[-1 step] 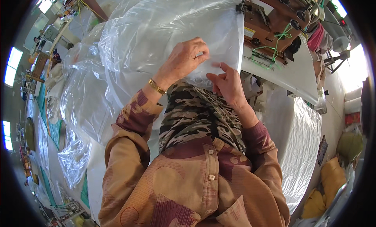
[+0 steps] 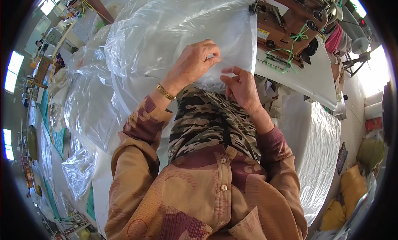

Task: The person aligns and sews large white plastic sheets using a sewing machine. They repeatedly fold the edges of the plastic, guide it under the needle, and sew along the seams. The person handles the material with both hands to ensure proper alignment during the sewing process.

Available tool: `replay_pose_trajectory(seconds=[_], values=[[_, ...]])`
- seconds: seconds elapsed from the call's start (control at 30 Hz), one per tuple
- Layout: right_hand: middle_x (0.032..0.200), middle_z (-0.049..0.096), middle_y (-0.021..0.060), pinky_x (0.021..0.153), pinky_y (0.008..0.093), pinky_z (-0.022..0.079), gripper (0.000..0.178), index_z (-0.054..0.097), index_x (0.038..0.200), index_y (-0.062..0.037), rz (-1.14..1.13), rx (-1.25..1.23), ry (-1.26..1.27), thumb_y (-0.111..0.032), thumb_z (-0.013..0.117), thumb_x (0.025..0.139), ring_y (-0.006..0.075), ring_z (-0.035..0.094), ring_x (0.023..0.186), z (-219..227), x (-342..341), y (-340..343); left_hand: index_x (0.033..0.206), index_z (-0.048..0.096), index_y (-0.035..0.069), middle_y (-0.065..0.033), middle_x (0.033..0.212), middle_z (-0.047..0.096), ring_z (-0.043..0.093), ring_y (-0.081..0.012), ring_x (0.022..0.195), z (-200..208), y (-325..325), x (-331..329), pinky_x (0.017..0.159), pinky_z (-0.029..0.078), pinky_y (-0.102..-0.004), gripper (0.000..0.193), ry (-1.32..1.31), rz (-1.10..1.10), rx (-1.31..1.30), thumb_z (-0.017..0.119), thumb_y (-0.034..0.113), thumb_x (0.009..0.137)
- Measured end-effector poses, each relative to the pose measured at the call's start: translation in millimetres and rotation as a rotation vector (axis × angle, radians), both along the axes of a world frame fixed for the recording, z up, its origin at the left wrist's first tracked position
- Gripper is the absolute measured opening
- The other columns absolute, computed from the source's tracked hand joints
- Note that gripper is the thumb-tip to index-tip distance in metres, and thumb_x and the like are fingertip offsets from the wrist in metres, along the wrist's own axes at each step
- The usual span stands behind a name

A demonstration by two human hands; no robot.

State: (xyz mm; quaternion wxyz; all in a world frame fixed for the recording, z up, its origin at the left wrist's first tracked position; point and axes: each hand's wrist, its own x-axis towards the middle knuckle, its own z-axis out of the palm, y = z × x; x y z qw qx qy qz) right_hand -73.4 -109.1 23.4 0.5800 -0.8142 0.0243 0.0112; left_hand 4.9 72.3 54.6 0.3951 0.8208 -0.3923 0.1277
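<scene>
Shirt, tan with maroon patches and swirl motifs; buttons, pearly white. Trousers, camouflage in black, green and beige. Wristband, gold. Plastic, colourless to milky white with silvery glints. Machine, brown with a yellow-and-white label; string, bright green. Table, white. Cloth, pink. Sack, mustard yellow.

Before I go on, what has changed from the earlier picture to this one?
Only a slight shift: the right hand has its outstretched finger and thumb a little closer together now, the gap narrower. I see nothing taken hold of or let go. The left hand, clear plastic sheeting and brown sewing machine look unchanged.
</scene>
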Motion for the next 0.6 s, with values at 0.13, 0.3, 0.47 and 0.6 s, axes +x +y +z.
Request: replay_pose_trajectory(seconds=[0.13, 0.3, 0.47, 0.6], values=[[0.063, 0.067, 0.0101, 0.051, 0.0315, 0.047, 0.025, 0.065, 0.1, 0.0048, -0.028, -0.052, -0.074, -0.018, 0.061, 0.093, 0.0146, 0.058, 0.047, 14.8, 24.6, -7.1, 0.092, 0.062, 0.003, -0.0045, 0.084, 0.063, 0.057, -0.0124, 0.06, 21.5, 2.2, -7.5, 0.056, 0.047, -0.0278, 0.009, 0.048, 0.04, -0.037, 0.07, 0.004, 0.087], [0.086, 0.07, 0.0091, 0.061, 0.0321, 0.051, 0.018, 0.065, 0.103, -0.0016, -0.003, -0.468, -0.666, -0.014, 0.064, 0.09, 0.02, 0.063, 0.064, 23.4, 70.2, -36.9, 0.092, 0.06, 0.002, -0.0057, 0.082, 0.064, 0.062, -0.0129, 0.062, 26.5, -3.1, -12.0, 0.058, 0.049, -0.0274, 0.009, 0.089, 0.04, -0.054, 0.067, 0.001, 0.088], [0.116, 0.066, 0.0075, 0.085, 0.0405, 0.049, 0.027, 0.064, 0.114, -0.0062, 0.061, -0.846, -0.974, -0.012, 0.065, 0.088, 0.0311, 0.062, 0.1, 29.0, 75.7, -61.7, 0.092, 0.059, 0.001, -0.0072, 0.08, 0.065, 0.066, -0.0141, 0.068, -42.4, -31.2, -3.9, 0.063, 0.052, -0.0269, 0.008, 0.016, 0.034, -0.165, 0.066, -0.001, 0.088], [0.12, 0.062, 0.01, 0.092, 0.0422, 0.043, 0.041, 0.057, 0.122, -0.0047, -0.211, -0.822, -0.883, -0.016, 0.068, 0.084, 0.0315, 0.057, 0.111, 1.3, 41.0, -55.3, 0.094, 0.059, -0.001, -0.0078, 0.081, 0.066, 0.068, -0.014, 0.073, -103.9, -61.0, -0.7, 0.065, 0.054, -0.0266, 0.008, 0.12, 0.063, -0.335, 0.066, 0.0, 0.091]])
